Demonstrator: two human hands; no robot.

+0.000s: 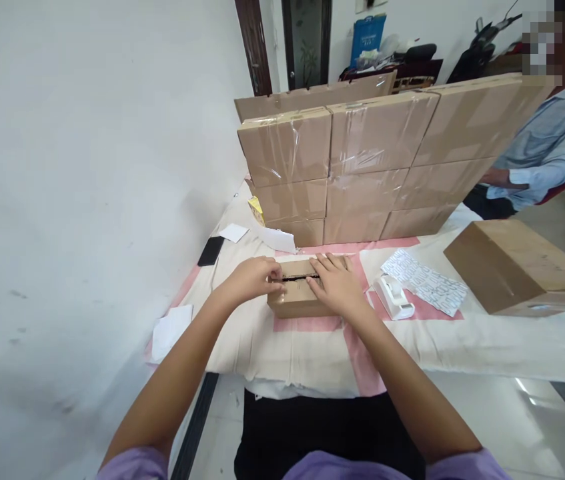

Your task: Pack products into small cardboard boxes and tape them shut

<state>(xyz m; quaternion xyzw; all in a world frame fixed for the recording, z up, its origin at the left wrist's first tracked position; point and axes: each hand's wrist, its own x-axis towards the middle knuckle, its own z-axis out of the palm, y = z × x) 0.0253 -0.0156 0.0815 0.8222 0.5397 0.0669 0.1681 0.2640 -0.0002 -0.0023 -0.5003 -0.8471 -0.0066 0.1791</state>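
1. A brown cardboard box (298,308) is set on the tablecloth (307,360), flaps divided by a dark gap.
2. Its left end is touched by the left hand (255,277), fingers curled; grip cannot be told.
3. Its top is covered by the right hand (336,285), fingers spread, nothing grasped.

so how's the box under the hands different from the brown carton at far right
The box is smaller; the carton is larger. The box sits fairly square to the person; the carton is turned at an angle. The left hand and right hand touch the box; neither touches the carton. Both are brown cardboard.
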